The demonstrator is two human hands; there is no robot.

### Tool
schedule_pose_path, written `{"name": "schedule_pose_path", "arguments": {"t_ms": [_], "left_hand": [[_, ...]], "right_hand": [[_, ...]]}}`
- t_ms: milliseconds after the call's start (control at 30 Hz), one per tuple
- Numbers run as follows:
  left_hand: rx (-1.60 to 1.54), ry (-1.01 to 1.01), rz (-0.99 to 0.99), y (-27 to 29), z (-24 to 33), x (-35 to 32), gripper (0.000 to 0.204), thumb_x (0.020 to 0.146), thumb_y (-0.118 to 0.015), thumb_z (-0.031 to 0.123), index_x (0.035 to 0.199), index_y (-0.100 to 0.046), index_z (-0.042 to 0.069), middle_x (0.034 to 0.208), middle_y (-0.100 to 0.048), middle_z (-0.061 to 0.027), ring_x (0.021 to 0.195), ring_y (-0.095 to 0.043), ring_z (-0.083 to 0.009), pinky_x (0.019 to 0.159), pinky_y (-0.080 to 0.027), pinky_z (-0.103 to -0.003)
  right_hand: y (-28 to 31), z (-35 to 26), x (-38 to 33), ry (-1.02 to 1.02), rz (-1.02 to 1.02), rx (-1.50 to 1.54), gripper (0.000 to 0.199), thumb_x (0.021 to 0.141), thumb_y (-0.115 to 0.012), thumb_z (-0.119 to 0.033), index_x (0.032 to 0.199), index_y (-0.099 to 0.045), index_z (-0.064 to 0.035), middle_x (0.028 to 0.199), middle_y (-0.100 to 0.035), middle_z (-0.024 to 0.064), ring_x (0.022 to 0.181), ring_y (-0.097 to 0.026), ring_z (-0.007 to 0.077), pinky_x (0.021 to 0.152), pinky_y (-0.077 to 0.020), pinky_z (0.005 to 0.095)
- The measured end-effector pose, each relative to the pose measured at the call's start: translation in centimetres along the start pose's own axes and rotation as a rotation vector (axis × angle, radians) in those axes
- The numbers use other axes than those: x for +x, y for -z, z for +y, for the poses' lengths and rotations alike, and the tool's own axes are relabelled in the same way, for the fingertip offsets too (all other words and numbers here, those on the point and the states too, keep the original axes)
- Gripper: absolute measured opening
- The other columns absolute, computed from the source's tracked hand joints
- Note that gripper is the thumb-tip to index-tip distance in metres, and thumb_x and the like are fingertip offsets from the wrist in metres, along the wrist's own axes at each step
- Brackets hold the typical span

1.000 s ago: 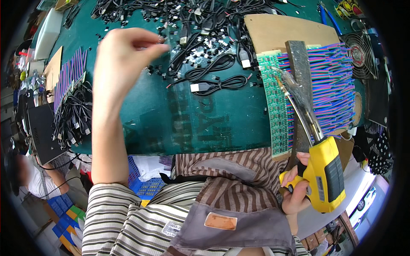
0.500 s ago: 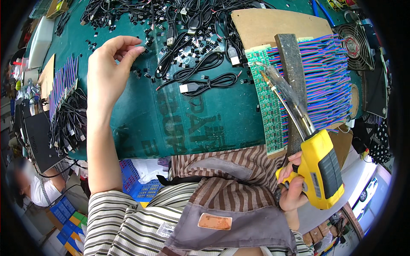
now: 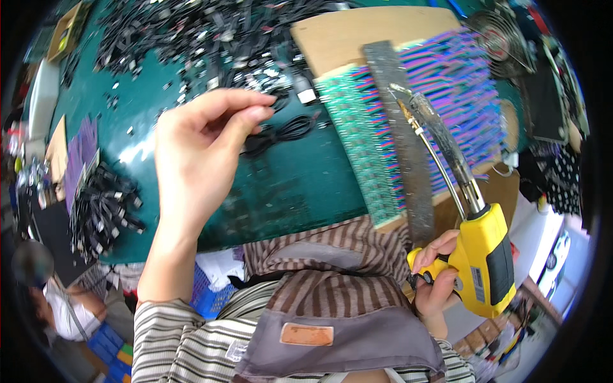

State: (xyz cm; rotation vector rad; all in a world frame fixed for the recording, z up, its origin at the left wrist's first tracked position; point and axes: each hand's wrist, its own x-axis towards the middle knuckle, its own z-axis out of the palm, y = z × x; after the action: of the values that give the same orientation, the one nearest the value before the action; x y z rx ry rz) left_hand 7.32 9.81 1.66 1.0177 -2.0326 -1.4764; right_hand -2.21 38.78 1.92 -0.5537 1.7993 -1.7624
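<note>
My right hand is closed around the grip of a yellow soldering gun, finger at its trigger. The gun's long metal tube and thin solder-feed pipe point up and left, their tips over the dark metal bar. That bar lies across a row of green circuit boards with blue, red and black wires. My left hand hovers over the green table, thumb and fingertips pinched together. Whatever is between them is too small and blurred to name. Behind the fingertips lies a coiled black USB cable.
Many black USB cables and small black connectors are heaped at the far side. A cardboard sheet lies behind the boards. More cables hang at the left edge. A fan stands far right. Another person sits at lower left.
My left hand has moved right and slightly nearer, still pinched. The view has turned, so the boards appear shifted left. The soldering gun's tip now appears over the bar instead of the boards.
</note>
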Motion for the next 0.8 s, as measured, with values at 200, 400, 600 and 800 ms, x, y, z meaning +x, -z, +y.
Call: {"name": "schedule_pose_path", "arguments": {"t_ms": [200,400,600,800], "left_hand": [[-0.028,-0.167,-0.101,-3.4,0.6,-1.1,0.016,0.082,-0.065,-0.002,0.097,-0.069,-0.002,0.091,-0.07,-0.0092,0.08,-0.065,-0.0119,0.074,-0.051,-0.024],[0.538,-0.727,0.034,-5.4,0.3,-0.2,0.022,0.068,-0.074,0.003,0.089,-0.073,0.011,0.085,-0.063,-0.001,0.079,-0.055,-0.0191,0.066,-0.046,-0.029],[0.568,-0.796,0.189,-5.3,-1.4,-0.8,0.025,0.064,-0.075,0.0,0.087,-0.07,0.007,0.076,-0.061,-0.0021,0.068,-0.053,-0.0204,0.061,-0.045,-0.031],[0.462,-0.63,0.27,-5.8,-1.8,-1.4,0.014,0.068,-0.075,0.004,0.081,-0.071,0.004,0.074,-0.065,-0.0055,0.065,-0.058,-0.022,0.059,-0.048,-0.03]], "right_hand": [[3.0,0.1,0.5,0.318,0.351,-0.181,0.05,0.096,-0.043,-0.038,0.119,-0.038,0.0058,0.113,-0.045,0.0192,0.063,-0.045,0.0086,0.049,-0.0414,0.0206],[10.1,2.5,4.1,0.168,0.725,-0.566,0.029,0.095,-0.048,-0.017,0.112,-0.05,0.007,0.085,-0.06,0.0131,0.051,-0.046,0.0067,0.042,-0.0377,0.0215],[8.0,1.7,4.1,0.418,0.633,-0.499,0.033,0.095,-0.046,-0.016,0.116,-0.046,0.0094,0.099,-0.06,0.0224,0.054,-0.046,0.0088,0.044,-0.0403,0.0222],[3.1,0.7,1.5,0.329,0.268,-0.317,0.055,0.098,-0.038,-0.038,0.129,-0.036,0.008,0.119,-0.051,0.021,0.061,-0.045,0.0068,0.053,-0.0384,0.0189]]}}
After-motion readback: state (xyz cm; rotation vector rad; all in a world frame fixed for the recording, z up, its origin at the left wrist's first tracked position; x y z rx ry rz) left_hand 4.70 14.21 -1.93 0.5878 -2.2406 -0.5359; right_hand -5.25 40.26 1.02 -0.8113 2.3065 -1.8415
